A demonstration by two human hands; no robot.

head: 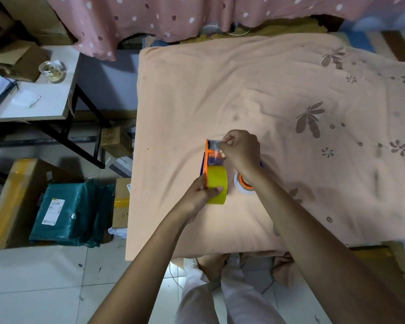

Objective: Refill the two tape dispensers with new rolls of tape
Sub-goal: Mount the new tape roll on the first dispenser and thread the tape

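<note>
Orange plastic tape dispenser (206, 160) sits upright on the peach floral bedsheet (267, 90), near the front edge of the bed, with a yellow-green roll of tape (216, 184) already seated on it. Left hand (200, 195) is closed around roll and frame, thumb lying across the roll face to steady it. Right hand (240, 150) is closed in a pinch on the clear free end of tape (214, 152), drawn up toward the cutter end.

Step in hand, as I judge it: threading the tape over the front of dispenser 1 of 2. To do it well, keep the strip flat and centred, sticky side off the fingers, pull with even tension while the left hand stops the roll spinning, then press the end onto the blade. Twist or slack would let it stick to itself.

Second unit: a white roll with an orange hub (242, 183) lies just beside, largely hidden under the right wrist; whether it is loaded I cannot tell. It sits close enough to catch the loose strip.

Off the bed: green plastic parcel (63, 211), cardboard boxes (121, 202), a side table (33, 106) with a glass jar (52, 70). None interferes.
</note>
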